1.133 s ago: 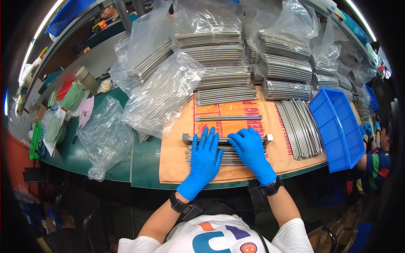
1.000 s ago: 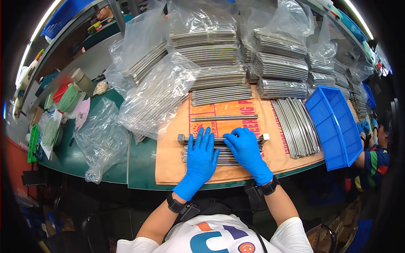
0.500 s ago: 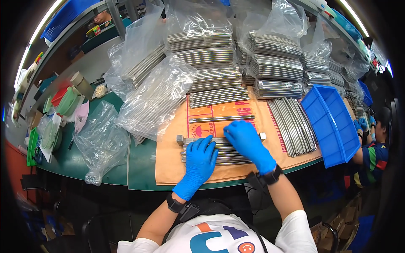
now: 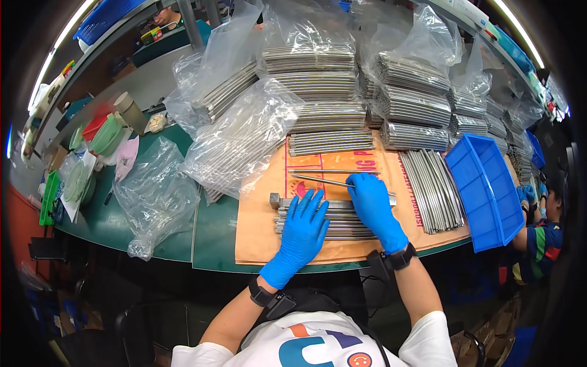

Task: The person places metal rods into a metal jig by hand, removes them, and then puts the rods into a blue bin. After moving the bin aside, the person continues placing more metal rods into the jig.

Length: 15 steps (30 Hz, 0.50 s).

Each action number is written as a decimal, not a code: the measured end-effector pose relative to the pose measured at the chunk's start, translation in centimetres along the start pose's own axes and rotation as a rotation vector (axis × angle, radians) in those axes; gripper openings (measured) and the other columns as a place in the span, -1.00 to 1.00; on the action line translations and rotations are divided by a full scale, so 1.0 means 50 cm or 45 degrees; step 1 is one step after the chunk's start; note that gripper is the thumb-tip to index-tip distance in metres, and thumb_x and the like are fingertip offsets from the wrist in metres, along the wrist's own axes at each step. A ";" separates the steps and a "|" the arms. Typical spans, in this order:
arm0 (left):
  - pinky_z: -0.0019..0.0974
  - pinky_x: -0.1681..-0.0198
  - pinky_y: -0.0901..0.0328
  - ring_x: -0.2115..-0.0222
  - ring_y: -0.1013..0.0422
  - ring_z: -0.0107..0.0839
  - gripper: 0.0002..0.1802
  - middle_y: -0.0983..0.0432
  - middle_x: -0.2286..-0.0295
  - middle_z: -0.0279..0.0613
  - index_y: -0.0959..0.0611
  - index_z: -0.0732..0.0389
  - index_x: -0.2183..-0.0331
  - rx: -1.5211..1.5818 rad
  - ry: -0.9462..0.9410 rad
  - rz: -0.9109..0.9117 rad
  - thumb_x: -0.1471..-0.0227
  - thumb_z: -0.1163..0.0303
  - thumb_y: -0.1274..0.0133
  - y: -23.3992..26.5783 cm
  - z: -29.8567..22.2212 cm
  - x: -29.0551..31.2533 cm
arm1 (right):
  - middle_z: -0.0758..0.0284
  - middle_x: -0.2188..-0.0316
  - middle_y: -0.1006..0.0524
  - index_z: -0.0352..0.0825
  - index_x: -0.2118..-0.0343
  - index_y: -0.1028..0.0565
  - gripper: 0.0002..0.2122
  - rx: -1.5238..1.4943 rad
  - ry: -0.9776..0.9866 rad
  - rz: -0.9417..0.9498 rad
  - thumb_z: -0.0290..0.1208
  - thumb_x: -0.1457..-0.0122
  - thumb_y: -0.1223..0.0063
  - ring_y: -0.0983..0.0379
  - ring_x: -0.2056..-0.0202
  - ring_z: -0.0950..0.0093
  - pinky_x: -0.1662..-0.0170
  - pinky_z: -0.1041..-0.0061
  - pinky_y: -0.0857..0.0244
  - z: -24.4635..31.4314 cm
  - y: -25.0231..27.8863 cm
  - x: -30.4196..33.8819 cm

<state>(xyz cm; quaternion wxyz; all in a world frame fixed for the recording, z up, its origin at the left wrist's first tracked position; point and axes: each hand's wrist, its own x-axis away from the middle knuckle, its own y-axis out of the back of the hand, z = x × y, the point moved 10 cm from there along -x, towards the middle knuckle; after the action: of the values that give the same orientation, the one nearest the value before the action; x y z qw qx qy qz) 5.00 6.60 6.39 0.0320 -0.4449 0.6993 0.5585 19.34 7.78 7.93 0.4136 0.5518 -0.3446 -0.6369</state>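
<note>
My left hand [image 4: 301, 235], in a blue glove, lies with fingers spread over a row of thin metal rods [image 4: 350, 227] and the square-ended metal bar [image 4: 275, 200] along their far side. Just right of it, my gloved right hand [image 4: 374, 205] pinches one end of a slim metal rod [image 4: 319, 180]. That rod slants up to the left, beyond the bar. Slightly farther off, a single rod [image 4: 335, 171] lies crosswise on the orange printed sheet [image 4: 257, 229]. My right fingers hide the held end of the rod.
Bundles of rods [image 4: 312, 85] in clear plastic are stacked at the back. More loose rods [image 4: 431, 191] lie at right, beside a tilted blue bin [image 4: 486, 192]. A crumpled clear bag [image 4: 156, 196] rests on the green table [image 4: 214, 238]. A co-worker [image 4: 544, 235] is at far right.
The slanted rod now shows in my right hand, raised out of line with the one lying behind it. My left fingers have spread wider. The whole view has shifted slightly.
</note>
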 end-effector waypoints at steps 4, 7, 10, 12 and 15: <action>0.04 -0.24 0.05 -0.19 -0.10 -0.02 -0.45 -0.22 -0.13 0.02 -0.40 0.32 -0.07 -0.057 -0.012 0.055 -0.04 0.38 -0.08 -0.007 -0.008 -0.006 | 0.38 0.43 -0.48 -0.15 0.29 -0.57 -0.87 -0.101 0.060 -0.097 -0.36 -0.08 -0.12 -0.40 0.34 0.35 0.30 0.33 -0.21 0.027 0.030 0.044; 0.05 -0.25 0.06 -0.20 -0.08 -0.02 -0.41 -0.20 -0.15 0.03 -0.36 0.34 -0.11 -0.072 0.003 0.076 -0.04 0.38 -0.07 -0.014 -0.003 -0.007 | 0.40 0.44 -0.47 -0.12 0.28 -0.56 -0.86 -0.144 0.102 -0.109 -0.32 -0.08 -0.13 -0.38 0.35 0.36 0.30 0.33 -0.19 0.041 0.024 0.048; 0.05 -0.25 0.06 -0.20 -0.09 -0.03 -0.40 -0.21 -0.14 0.04 -0.35 0.35 -0.11 -0.071 0.020 0.068 -0.05 0.37 -0.07 -0.016 0.000 -0.008 | 0.42 0.44 -0.47 -0.11 0.28 -0.56 -0.85 -0.191 0.113 -0.127 -0.30 -0.07 -0.14 -0.37 0.35 0.38 0.32 0.34 -0.17 0.045 0.021 0.047; 0.05 -0.25 0.06 -0.19 -0.10 -0.03 -0.41 -0.22 -0.13 0.05 -0.36 0.35 -0.10 -0.077 0.028 0.072 -0.05 0.36 -0.07 -0.017 -0.002 -0.007 | 0.42 0.44 -0.46 -0.11 0.29 -0.56 -0.86 -0.188 0.121 -0.113 -0.29 -0.07 -0.15 -0.37 0.35 0.38 0.31 0.34 -0.18 0.043 0.018 0.048; 0.04 -0.25 0.05 -0.18 -0.12 -0.04 -0.43 -0.23 -0.12 0.06 -0.38 0.37 -0.08 -0.101 0.032 0.085 -0.06 0.35 -0.06 -0.022 0.003 -0.007 | 0.43 0.44 -0.47 -0.12 0.29 -0.56 -0.85 -0.204 0.122 -0.114 -0.29 -0.07 -0.15 -0.37 0.34 0.38 0.31 0.34 -0.18 0.037 0.004 0.049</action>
<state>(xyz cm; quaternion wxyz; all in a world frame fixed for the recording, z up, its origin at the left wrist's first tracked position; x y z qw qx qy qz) 5.87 6.94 5.68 -0.0132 -0.4292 0.6915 0.5810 17.41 5.47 7.37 0.4436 0.5618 -0.2472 -0.6531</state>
